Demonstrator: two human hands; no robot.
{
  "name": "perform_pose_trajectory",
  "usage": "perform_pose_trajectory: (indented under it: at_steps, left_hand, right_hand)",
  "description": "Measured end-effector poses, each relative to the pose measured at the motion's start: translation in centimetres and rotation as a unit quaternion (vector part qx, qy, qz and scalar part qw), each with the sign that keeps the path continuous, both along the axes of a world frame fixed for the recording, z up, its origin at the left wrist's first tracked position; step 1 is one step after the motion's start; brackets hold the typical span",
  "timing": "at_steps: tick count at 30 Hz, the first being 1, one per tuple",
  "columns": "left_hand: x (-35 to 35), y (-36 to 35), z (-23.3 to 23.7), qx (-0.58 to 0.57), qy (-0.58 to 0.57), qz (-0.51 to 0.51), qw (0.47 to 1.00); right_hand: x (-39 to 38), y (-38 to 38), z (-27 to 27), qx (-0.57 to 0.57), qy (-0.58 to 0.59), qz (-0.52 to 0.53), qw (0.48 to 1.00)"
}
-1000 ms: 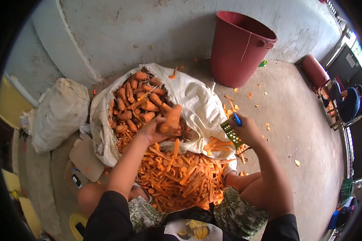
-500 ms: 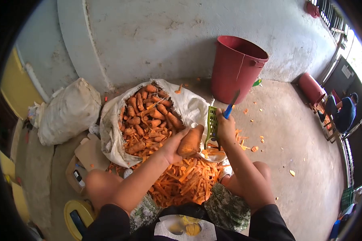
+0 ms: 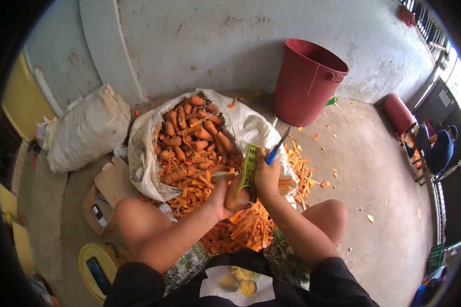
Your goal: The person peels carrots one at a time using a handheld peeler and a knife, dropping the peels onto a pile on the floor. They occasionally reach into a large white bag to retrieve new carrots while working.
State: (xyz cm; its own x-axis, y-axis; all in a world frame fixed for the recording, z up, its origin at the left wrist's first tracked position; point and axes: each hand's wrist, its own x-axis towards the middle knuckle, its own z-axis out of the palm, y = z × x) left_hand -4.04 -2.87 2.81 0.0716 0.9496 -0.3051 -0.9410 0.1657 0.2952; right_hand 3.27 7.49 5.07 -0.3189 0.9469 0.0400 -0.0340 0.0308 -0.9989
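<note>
My left hand (image 3: 219,198) is wrapped round a large carrot (image 3: 234,198) above the heap of carrot peels (image 3: 248,230) between my legs. In my right hand (image 3: 267,179) is a green peeler (image 3: 249,166) with a slotted body, its lower end against the carrot. The same hand also grips a blue-handled knife (image 3: 276,148), blade pointing up and away from me. Just beyond my hands, an open white sack (image 3: 141,163) lies full of carrots (image 3: 202,134).
A tall red bin (image 3: 307,84) stands by the wall. To the left are a stuffed white sack (image 3: 92,130), a cardboard box (image 3: 123,179) and a yellow lid (image 3: 89,250) with a phone. Another person (image 3: 439,153) sits far right near a tipped red bin (image 3: 398,113).
My right hand has brought the peeler down and left onto the carrot. The carrot has moved slightly lower and closer to me. The view has shifted a little.
</note>
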Motion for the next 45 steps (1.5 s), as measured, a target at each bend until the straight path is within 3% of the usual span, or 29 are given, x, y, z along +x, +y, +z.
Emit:
perform_pose_trajectory:
  at_steps: [4, 7, 8, 11, 13, 15, 16, 17, 19, 21, 22, 25, 27, 29, 32, 33, 35, 36, 39, 41, 42, 45]
  left_hand:
    - [0.4, 0.4, -1.1, -0.012, 0.059, -0.013, 0.998]
    - [0.7, 0.6, -1.9, -0.037, 0.119, -0.040, 0.991]
    - [0.8, 0.7, -1.9, -0.052, 0.155, -0.041, 0.986]
    - [1.7, -0.7, -0.5, -0.061, 0.180, -0.119, 0.974]
    - [1.7, -0.7, 0.2, -0.065, 0.195, -0.110, 0.973]
    - [0.4, -0.1, -1.1, 0.024, 0.120, -0.066, 0.990]
    - [0.0, 0.3, -1.7, -0.028, 0.122, -0.040, 0.991]
    - [-0.1, 0.5, -1.7, -0.027, 0.119, -0.037, 0.992]
    - [-0.1, 0.8, -1.5, -0.087, 0.082, 0.032, 0.992]
    - [-0.1, 1.3, -2.2, -0.104, 0.071, 0.014, 0.992]
    - [0.1, 1.5, -1.9, -0.103, 0.100, -0.001, 0.990]
    - [0.4, 1.6, -2.2, -0.111, 0.124, -0.011, 0.986]
    - [0.4, 1.4, -2.4, -0.121, 0.324, -0.070, 0.936]
    - [0.7, 1.0, -1.9, -0.094, 0.281, -0.097, 0.950]
    - [0.5, 1.0, -0.2, -0.058, 0.184, -0.053, 0.980]
    - [0.3, 0.9, -0.4, -0.058, 0.184, -0.053, 0.980]
    - [-0.1, 0.9, -1.0, -0.058, 0.132, -0.015, 0.989]
    - [-0.2, 1.0, -1.4, -0.081, 0.115, -0.003, 0.990]
    - [-0.3, 1.8, -3.0, -0.086, 0.045, 0.010, 0.995]
    - [-0.2, 1.9, -3.4, -0.043, 0.052, -0.028, 0.997]
    - [0.2, 1.6, -2.1, -0.063, 0.080, -0.023, 0.995]
    - [0.2, 1.2, -3.1, -0.069, 0.142, -0.041, 0.987]
  right_hand:
    - [-0.1, -0.4, 0.1, 0.102, -0.036, -0.018, 0.994]
    - [-0.2, 0.8, -1.3, 0.090, -0.155, -0.050, 0.983]
    - [-0.4, 2.1, -2.2, 0.044, -0.109, -0.063, 0.991]
    - [0.9, 7.4, -3.3, 0.099, -0.180, -0.184, 0.961]
    - [1.6, 10.1, -4.4, 0.010, -0.137, -0.226, 0.965]
    - [1.5, 9.6, -4.0, 0.004, -0.130, -0.193, 0.973]
    - [1.5, 8.7, -2.8, -0.001, -0.127, -0.157, 0.979]
    - [0.7, 6.6, -1.6, -0.023, -0.032, -0.138, 0.990]
    - [-0.1, 3.6, -1.5, 0.014, -0.015, -0.085, 0.996]
    - [-0.4, 0.5, -0.1, -0.014, -0.032, -0.034, 0.999]
    - [-0.4, 0.4, -1.9, 0.073, -0.076, -0.021, 0.994]
    - [-0.4, 1.1, -1.9, 0.137, -0.168, -0.046, 0.975]
    - [-0.4, 3.8, -2.5, 0.121, -0.171, -0.101, 0.973]
    - [0.4, 7.7, -4.4, 0.103, -0.187, -0.155, 0.964]
    - [1.5, 10.3, -5.1, 0.045, -0.197, -0.210, 0.956]
    - [1.4, 9.9, -4.8, 0.045, -0.198, -0.210, 0.956]
    - [1.2, 8.0, -2.5, 0.013, -0.063, -0.151, 0.986]
    - [0.8, 5.4, 0.1, -0.058, -0.044, -0.112, 0.991]
    - [-0.1, 1.0, 0.0, 0.007, -0.015, -0.029, 0.999]
    - [0.0, -0.9, -0.7, 0.134, -0.133, -0.023, 0.982]
    - [0.1, -0.6, -1.1, 0.134, -0.161, -0.009, 0.978]
    - [-0.2, 3.1, -3.2, 0.137, -0.198, -0.074, 0.968]
